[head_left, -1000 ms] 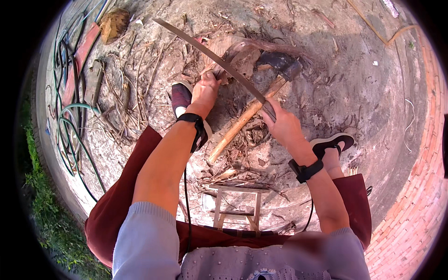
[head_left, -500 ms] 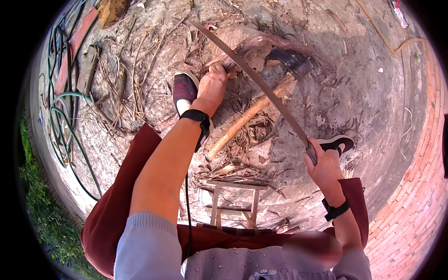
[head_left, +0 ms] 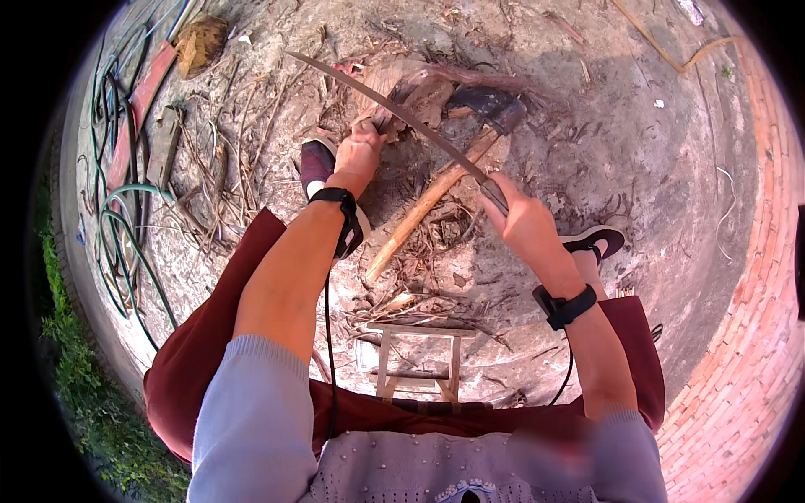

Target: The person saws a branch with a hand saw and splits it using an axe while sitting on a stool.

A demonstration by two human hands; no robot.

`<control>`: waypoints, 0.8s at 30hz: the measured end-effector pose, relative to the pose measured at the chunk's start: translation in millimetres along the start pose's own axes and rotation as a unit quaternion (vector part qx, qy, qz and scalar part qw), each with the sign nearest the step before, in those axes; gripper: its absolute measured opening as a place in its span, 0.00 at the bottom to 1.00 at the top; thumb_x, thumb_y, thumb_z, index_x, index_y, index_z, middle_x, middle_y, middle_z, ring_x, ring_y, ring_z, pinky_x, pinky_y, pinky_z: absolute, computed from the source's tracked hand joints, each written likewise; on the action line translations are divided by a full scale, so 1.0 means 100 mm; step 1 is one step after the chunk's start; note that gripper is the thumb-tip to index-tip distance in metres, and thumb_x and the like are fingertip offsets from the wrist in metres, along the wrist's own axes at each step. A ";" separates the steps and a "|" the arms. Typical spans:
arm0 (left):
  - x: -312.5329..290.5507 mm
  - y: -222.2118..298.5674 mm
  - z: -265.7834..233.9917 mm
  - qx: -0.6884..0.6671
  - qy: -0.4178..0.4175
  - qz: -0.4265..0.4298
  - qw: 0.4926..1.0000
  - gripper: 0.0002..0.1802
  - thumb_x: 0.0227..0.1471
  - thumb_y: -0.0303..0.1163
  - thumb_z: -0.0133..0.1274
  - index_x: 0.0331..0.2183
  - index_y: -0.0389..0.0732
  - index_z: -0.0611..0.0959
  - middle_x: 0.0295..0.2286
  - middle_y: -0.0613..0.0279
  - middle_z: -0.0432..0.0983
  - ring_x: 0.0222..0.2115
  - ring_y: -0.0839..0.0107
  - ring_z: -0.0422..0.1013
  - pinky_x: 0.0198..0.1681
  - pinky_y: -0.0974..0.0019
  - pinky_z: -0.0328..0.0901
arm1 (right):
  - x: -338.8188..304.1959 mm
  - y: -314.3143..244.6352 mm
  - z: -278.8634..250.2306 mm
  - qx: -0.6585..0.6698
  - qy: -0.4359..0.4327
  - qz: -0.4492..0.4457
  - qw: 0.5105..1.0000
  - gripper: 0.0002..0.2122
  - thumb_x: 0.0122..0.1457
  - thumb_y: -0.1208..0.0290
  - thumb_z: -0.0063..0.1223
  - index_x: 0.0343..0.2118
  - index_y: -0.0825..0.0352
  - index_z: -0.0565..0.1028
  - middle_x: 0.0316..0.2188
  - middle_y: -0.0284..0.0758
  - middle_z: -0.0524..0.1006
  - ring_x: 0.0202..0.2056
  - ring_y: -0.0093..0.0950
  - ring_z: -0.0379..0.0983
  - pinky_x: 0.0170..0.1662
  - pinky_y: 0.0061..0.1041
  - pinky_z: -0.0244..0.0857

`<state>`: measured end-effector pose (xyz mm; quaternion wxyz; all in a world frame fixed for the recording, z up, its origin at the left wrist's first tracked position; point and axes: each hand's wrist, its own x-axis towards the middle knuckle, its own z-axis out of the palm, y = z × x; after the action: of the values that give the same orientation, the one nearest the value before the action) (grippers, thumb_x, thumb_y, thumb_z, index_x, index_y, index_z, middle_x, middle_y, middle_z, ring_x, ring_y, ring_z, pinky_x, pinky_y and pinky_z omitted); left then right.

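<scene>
My right hand is closed round the dark handle of a hand saw. Its long, narrow, brownish blade slants up to the left across a rough, reddish-brown tree stump; I cannot make out its teeth. On the stump's near left edge, my left hand is closed, gripping the wood; its fingertips are partly hidden. An axe lies just right of that hand, its black head against the stump and its pale wooden handle pointing toward me.
A low wooden stool frame stands before my lap. Twigs and bark litter the ground. At left lie coiled hoses, a reddish board and a cut log. A brick surface curves along the right.
My right hand has pushed the saw up and to the left, so the blade reaches farther past the stump. My left hand still grips the wood; the whole view has shifted slightly.
</scene>
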<state>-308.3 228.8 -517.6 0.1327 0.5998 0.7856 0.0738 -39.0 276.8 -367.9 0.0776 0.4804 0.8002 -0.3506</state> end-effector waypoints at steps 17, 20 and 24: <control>0.12 0.04 0.14 0.005 0.007 0.011 1.000 0.18 0.48 0.39 0.48 0.33 0.32 0.68 0.27 0.44 0.69 0.24 0.51 0.70 0.24 0.58 0.66 | 0.95 -0.32 0.49 0.028 0.061 -0.037 0.997 0.19 0.55 0.55 0.42 0.44 0.64 0.65 0.19 0.46 0.73 0.23 0.46 0.71 0.25 0.38 0.65; 0.06 -0.01 0.08 -0.014 0.008 -0.005 1.000 0.19 0.48 0.40 0.48 0.33 0.33 0.68 0.28 0.45 0.69 0.24 0.52 0.70 0.24 0.57 0.66 | 0.99 -0.53 0.45 0.043 0.046 -0.038 0.997 0.20 0.55 0.53 0.40 0.44 0.64 0.65 0.20 0.46 0.74 0.24 0.45 0.71 0.27 0.39 0.65; -0.01 -0.06 0.10 0.009 0.038 0.001 0.999 0.19 0.47 0.40 0.49 0.33 0.33 0.70 0.30 0.44 0.70 0.24 0.51 0.70 0.23 0.58 0.66 | 0.34 -0.14 0.22 0.009 0.017 -0.010 1.000 0.20 0.54 0.54 0.43 0.44 0.64 0.65 0.23 0.46 0.74 0.25 0.44 0.71 0.28 0.38 0.65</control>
<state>-310.5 225.8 -529.0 0.0976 0.5985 0.7901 0.0893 -72.9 283.3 -393.1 0.0560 0.4790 0.8031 -0.3499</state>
